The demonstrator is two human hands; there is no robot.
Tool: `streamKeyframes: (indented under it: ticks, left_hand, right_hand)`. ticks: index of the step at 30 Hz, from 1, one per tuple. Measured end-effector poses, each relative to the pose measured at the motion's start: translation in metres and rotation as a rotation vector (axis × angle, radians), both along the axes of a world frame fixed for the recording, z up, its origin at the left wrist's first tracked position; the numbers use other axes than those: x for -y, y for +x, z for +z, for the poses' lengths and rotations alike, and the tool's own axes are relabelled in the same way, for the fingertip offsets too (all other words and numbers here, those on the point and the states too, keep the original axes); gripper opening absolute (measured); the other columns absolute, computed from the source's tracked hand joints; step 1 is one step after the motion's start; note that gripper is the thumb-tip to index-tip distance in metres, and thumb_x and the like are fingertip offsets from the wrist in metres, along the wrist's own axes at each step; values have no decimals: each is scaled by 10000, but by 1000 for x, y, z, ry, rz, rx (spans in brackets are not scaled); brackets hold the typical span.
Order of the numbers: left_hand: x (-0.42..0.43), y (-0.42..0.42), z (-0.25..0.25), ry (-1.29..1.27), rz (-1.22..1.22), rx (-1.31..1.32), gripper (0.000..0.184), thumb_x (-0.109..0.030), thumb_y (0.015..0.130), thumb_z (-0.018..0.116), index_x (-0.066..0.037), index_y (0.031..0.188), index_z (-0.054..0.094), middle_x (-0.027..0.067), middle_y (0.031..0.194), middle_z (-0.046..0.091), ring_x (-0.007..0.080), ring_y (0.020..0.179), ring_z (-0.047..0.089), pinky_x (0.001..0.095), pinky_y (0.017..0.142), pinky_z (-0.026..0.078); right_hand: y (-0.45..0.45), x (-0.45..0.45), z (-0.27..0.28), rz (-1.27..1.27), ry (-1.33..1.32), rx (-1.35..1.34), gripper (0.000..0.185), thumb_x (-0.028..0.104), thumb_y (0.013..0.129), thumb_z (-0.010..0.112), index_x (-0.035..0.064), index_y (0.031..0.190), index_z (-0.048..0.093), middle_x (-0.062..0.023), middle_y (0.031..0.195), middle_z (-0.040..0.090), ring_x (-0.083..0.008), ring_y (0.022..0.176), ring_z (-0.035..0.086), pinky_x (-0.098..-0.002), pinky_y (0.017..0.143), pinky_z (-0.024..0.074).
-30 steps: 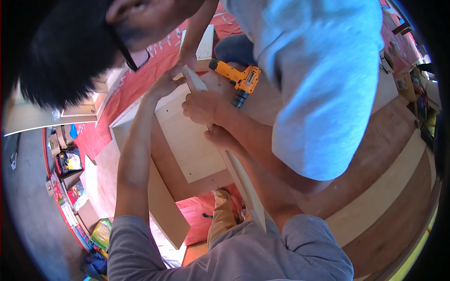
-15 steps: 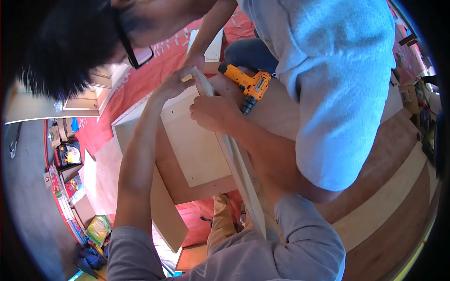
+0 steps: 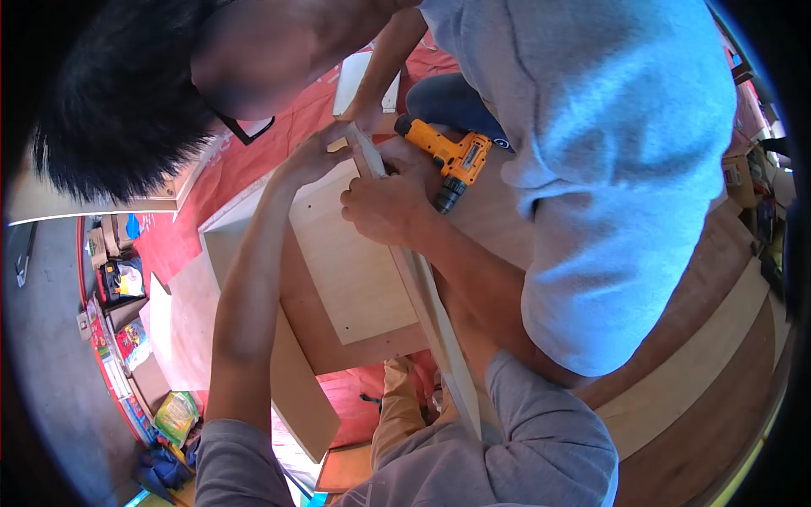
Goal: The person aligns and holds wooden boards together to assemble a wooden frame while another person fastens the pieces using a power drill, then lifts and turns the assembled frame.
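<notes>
My left hand [image 3: 319, 157] is closed at the far end of a long, narrow wooden board [image 3: 427, 308] standing on edge. A small pale patch shows between its fingers; I cannot make out what it is. My right arm passes behind a co-worker's forearm. What seems to be my right hand [image 3: 416, 159] is on the board's right side, its fingers mostly hidden. The co-worker's nearer hand [image 3: 382, 204] grips the board, and their other hand [image 3: 363, 111] is at its far end. An orange cordless drill [image 3: 463, 157] lies just to the right.
Beneath the board is a wooden box frame with a pale panel [image 3: 359, 253]. A loose-looking side panel [image 3: 304, 389] stands at lower left. Red sheeting [image 3: 173, 241] covers the floor. Packets and boxes [image 3: 176, 418] line the left edge. The co-worker leans in from above.
The co-worker's head and sleeve have shifted slightly, and their nearer hand has moved a little on the board. My left hand stays at the board's end. The drill has barely moved.
</notes>
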State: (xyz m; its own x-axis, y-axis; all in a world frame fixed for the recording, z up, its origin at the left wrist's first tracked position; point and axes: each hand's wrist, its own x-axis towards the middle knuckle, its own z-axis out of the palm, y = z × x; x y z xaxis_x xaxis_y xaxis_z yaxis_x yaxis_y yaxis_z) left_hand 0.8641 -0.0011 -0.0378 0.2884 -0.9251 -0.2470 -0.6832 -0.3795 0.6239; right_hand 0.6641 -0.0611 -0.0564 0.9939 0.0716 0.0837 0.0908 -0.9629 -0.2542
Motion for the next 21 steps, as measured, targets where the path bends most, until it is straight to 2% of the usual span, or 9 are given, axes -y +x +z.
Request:
streamKeyframes:
  ticks: [1,3,5,6,8,10,13,16,21]
  left_hand:
    - [1,2,0,4,-20,-8,458,-384,884,671,-177,1279,566,122,1321,571,289,1266,507,423,1050,387]
    - [2,6,-4,1,-44,-6,459,-386,885,670,-182,1282,563,123,1323,570,289,1267,506,427,1054,382]
    - [1,10,-11,-14,-48,13,460,-387,885,670,-186,1284,561,122,1321,570,291,1265,507,432,1056,377]
    - [2,8,-8,-19,-54,2,386,-329,892,663,-155,1224,571,93,1283,579,257,1242,512,403,1051,377]
    - [3,0,0,-26,-64,-24,238,-213,907,651,-95,1105,592,33,1208,597,191,1194,522,345,1041,378]
    - [3,-2,0,-22,-45,1,239,-217,910,646,-98,1109,590,30,1208,593,194,1195,520,345,1040,378]
    - [2,3,-2,3,-32,32,256,-227,914,640,-100,1129,587,27,1228,584,198,1200,517,346,1042,375]
    - [1,3,-7,-5,-2,41,275,-239,916,637,-101,1149,586,29,1242,580,200,1201,517,342,1043,372]
    - [2,1,-2,14,8,-2,302,-252,913,641,-97,1167,586,46,1268,573,204,1216,510,346,1045,369]
  right_hand:
    - [-1,1,1,-14,13,8,174,287,789,584,122,754,626,-31,893,607,-181,900,621,-355,758,508]
    - [14,-2,-49,112,-821,296,187,299,784,570,120,761,617,-32,885,589,-180,902,607,-345,780,496]
    - [16,-1,-59,144,-811,336,177,296,785,565,125,767,610,-27,888,579,-174,919,597,-346,794,489]
    - [9,4,-41,108,-384,226,161,286,789,568,131,769,608,-21,896,579,-170,934,595,-353,797,488]
    - [2,4,-7,59,26,49,131,267,799,572,144,771,608,-10,903,579,-164,954,593,-374,805,486]
    - [1,0,17,35,-19,-70,105,249,809,574,159,772,612,0,903,581,-163,963,597,-402,815,485]
    - [0,-1,20,60,-124,-72,75,215,815,570,178,770,618,17,909,585,-157,981,598,-448,827,479]
    - [5,-1,2,25,1,-60,112,247,811,571,162,768,631,-10,895,589,-162,950,601,-405,816,491]
    - [3,4,3,80,-171,48,268,368,810,589,116,726,629,-67,856,586,-184,868,601,-313,767,500]
